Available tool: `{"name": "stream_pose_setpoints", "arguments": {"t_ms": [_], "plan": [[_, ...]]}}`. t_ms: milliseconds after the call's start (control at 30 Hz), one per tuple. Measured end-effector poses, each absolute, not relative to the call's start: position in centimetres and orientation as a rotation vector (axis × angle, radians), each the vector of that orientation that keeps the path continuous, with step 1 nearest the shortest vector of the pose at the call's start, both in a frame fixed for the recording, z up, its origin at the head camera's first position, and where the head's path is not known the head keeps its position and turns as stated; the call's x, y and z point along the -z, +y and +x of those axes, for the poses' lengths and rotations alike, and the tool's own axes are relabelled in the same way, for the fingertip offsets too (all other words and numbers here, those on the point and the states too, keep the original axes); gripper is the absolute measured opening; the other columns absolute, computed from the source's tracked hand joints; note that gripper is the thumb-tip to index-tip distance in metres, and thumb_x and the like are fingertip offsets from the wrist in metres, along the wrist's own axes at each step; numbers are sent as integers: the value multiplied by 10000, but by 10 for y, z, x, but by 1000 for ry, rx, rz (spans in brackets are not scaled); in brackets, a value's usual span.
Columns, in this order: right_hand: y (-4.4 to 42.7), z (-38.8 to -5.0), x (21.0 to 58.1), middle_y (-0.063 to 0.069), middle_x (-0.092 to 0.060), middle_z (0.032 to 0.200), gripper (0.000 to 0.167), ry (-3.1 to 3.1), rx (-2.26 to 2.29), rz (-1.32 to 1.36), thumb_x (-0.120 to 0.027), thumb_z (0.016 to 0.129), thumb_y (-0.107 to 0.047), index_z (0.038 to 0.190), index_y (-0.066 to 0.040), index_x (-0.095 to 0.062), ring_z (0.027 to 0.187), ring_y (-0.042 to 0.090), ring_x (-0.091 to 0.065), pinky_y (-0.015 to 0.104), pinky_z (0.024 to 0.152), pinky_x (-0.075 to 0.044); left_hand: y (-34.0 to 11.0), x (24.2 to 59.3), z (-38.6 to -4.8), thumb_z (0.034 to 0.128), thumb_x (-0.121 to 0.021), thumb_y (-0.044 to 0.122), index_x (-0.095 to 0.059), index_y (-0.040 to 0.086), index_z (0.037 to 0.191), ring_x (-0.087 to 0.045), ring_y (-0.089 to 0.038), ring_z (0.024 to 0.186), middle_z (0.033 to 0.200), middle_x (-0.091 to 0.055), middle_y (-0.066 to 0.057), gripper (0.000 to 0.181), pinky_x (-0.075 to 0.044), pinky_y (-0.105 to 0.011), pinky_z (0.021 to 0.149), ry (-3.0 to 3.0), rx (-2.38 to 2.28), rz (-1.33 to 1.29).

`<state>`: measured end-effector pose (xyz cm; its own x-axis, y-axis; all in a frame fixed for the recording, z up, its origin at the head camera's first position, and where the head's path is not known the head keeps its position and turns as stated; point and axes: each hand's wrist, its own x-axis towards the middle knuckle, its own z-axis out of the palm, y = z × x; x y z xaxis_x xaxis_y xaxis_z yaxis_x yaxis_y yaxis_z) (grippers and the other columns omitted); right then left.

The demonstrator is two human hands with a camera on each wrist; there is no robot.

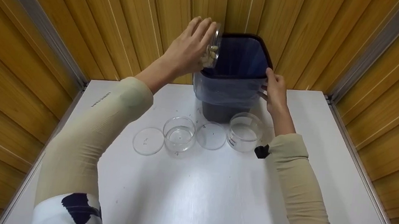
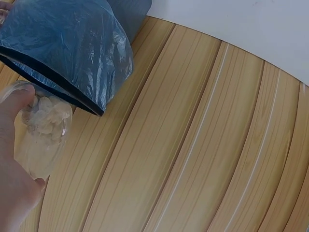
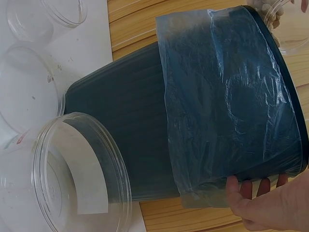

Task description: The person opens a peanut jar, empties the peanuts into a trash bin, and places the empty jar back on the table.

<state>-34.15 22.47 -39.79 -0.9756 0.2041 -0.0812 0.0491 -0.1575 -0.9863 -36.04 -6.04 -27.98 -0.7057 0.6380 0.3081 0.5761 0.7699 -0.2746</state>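
My left hand [image 1: 188,50] grips a clear plastic jar [image 2: 41,145], tipped on its side with its mouth toward the trash can's left rim. Several pale, shell-like pieces [image 2: 47,116] lie inside the jar. The dark trash can [image 1: 219,113] stands upright at the back of the table, lined with a translucent bluish bag [image 3: 222,111] folded over its rim. On its right side, my right hand [image 1: 276,92] holds the can near the top, thumb at the rim and fingers against the bag. Part of the jar is hidden behind the left hand in the head view.
In front of the can stand two open clear jars, one on the right [image 1: 245,133] and one further left [image 1: 178,137]. Two clear round lids lie flat, one between the jars [image 1: 212,136], another at far left [image 1: 148,142]. Wood-look panels [image 1: 120,20] enclose the white table [image 1: 191,199].
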Motion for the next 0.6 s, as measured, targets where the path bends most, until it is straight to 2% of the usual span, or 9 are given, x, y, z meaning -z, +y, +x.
{"name": "stream_pose_setpoints", "arguments": {"t_ms": [167, 367, 600], "plan": [[224, -342, 398, 47, -424, 1046, 310, -1977, -2290, -303, -499, 1054, -415, 1019, -117, -424, 924, 201, -502, 464, 1026, -462, -60, 283, -361, 864, -786, 280, -103, 5, 1613, -194, -456, 1504, 1638, -188, -250, 1050, -342, -430, 1193, -2563, -277, -939], [224, -342, 398, 50, -432, 1047, 303, -1987, -2283, -326, -499, 1053, -415, 1018, -122, -428, 913, 187, -510, 465, 1033, -464, -59, 287, -363, 868, -754, 216, -161, -12, 1603, -250, -467, 1483, 1613, -255, -261, 971, -322, -442, 1203, -2449, -398, -1002], [223, -341, 397, 40, -429, 1041, 305, -1982, -2294, -287, -489, 1055, -416, 1053, -118, -424, 898, 175, -488, 452, 1019, -450, -58, 289, -364, 869, -735, 171, -195, -15, 1593, -291, -464, 1465, 1592, -297, -261, 923, -348, -448, 1189, -2394, -407, -1018]]}}
